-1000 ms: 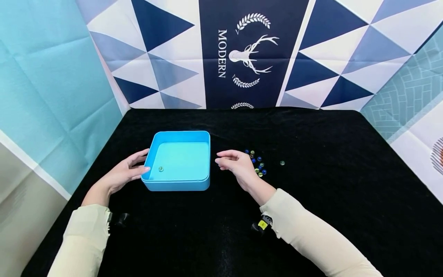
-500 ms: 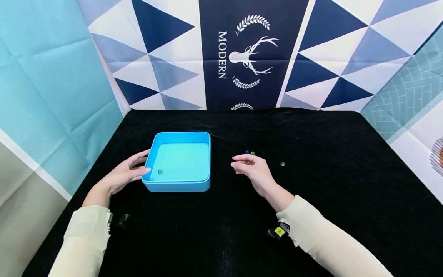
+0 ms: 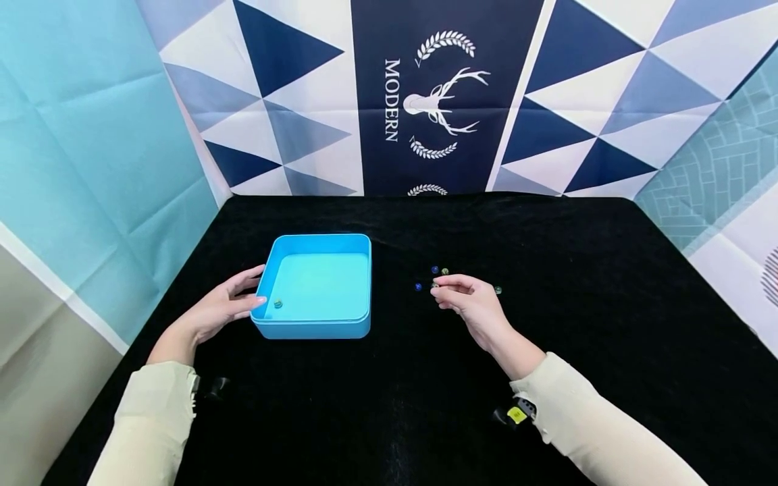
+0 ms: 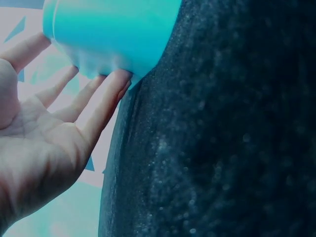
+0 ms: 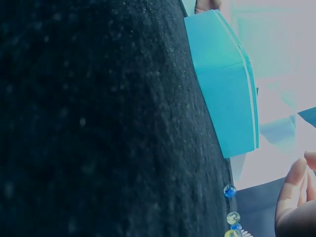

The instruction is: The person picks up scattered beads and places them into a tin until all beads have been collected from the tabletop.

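Note:
A square blue box point(image 3: 322, 329) stands on the black cloth with one glass marble point(image 3: 277, 304) on its floor, near the left side. My left hand point(image 3: 221, 307) grips the box's left wall, thumb over the rim and fingers along the outside, as the left wrist view shows too. My right hand point(image 3: 471, 304) hovers over a group of loose marbles, thumb and forefinger close together, holding nothing that shows. Overlapping its fingertips in the head view is a clear marble point(image 3: 434, 285). A blue marble point(image 3: 418, 287) lies just left of them. The hand hides part of the group.
Behind the right hand lie another blue marble point(image 3: 434, 269) and a yellowish marble point(image 3: 446, 271). A greenish marble point(image 3: 498, 290) sits apart to the right. Black cloth point(image 3: 377, 405) covers the table, and patterned fabric point(image 3: 450, 101) hangs behind it.
The right hand has moved away from the box to the right, over the marbles, covering some seen before. The marble in the box has rolled slightly left. The left hand keeps its grip.

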### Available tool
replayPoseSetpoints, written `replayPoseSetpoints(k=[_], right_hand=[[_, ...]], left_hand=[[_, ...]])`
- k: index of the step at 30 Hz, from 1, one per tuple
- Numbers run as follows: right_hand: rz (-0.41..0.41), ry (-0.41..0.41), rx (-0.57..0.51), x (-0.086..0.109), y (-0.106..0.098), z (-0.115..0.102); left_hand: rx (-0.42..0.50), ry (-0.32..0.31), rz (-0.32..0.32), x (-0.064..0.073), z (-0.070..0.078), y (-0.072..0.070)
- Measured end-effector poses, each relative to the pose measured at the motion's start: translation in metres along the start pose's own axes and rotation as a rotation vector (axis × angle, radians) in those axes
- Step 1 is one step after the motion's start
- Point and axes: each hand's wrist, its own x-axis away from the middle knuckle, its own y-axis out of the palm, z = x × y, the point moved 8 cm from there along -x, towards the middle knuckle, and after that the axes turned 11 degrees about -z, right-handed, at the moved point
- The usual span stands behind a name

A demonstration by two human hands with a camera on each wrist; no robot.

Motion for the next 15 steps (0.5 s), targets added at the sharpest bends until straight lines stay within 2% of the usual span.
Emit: replayPoseSetpoints(k=[15], right_hand=[[0.022,-0.016,-0.03,0.015,-0.017,-0.009]], left_hand=[[-0.012,-0.015,0.014,-0.001,-0.003,-0.001]])
